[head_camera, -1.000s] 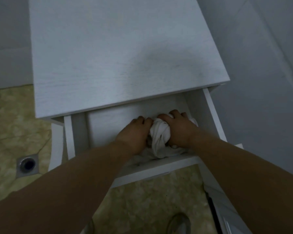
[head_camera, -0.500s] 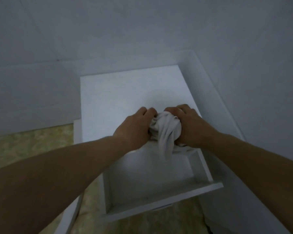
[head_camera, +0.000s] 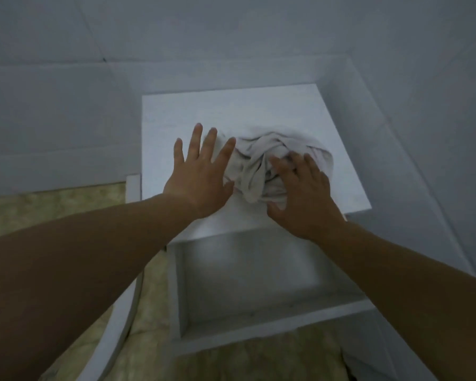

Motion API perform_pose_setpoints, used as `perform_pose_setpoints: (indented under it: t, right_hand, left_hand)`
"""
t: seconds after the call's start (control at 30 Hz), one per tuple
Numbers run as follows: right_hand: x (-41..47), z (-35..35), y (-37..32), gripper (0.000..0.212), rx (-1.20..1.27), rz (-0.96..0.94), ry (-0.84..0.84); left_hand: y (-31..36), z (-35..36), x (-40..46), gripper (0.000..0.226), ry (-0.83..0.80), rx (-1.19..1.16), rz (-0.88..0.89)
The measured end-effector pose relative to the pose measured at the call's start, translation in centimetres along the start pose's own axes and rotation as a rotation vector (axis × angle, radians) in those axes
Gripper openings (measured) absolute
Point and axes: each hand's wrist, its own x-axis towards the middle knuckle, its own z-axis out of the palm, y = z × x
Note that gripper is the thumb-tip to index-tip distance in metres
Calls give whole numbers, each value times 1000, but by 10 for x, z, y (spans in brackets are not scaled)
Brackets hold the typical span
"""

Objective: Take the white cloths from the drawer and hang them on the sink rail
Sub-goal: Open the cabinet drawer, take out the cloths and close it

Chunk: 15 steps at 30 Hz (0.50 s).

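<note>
A bundle of white cloths (head_camera: pixel 270 163) lies crumpled on the flat top of a white cabinet (head_camera: pixel 176 116) in the middle of the frame, toward the cabinet's right half. The left hand (head_camera: pixel 201 171) is spread wide with straight fingers, its forefinger side touching the left edge of the bundle; its grip holds nothing. The right hand (head_camera: pixel 302 196) lies over the lower right part of the bundle with fingers loosely bent onto the fabric, pressing rather than clearly pinching it; whether any fold is caught beneath the fingers cannot be told. Below the hands, in the lower centre, the drawer (head_camera: pixel 259 328) stands pulled out, its pale inside in shadow. Grey-white walls (head_camera: pixel 231 31) fill the upper half and right side of the frame, meeting in a corner just behind the cabinet. A mottled yellowish floor (head_camera: pixel 52 204) shows at the left and along the bottom. A white curved edge (head_camera: pixel 121 320) runs up the lower left beside the drawer. No writing or label can be read anywhere.
</note>
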Motion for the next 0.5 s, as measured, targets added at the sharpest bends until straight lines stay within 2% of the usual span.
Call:
perform_pose_setpoints:
  t: [0.07, 0.3, 0.5]
  right_hand:
    - [-35, 1, -5, 90, -20, -41, -35]
    - [-142, 9, -16, 108, -126, -230, -449]
    - [-160, 35, -9, 115, -220, -233, -529]
  left_hand:
    - [-5, -2, -11, 79, 14, 20, 30]
    - [-9, -13, -30, 79, -45, 30, 63]
    - [-3, 16, -33, 82, -117, 4, -24]
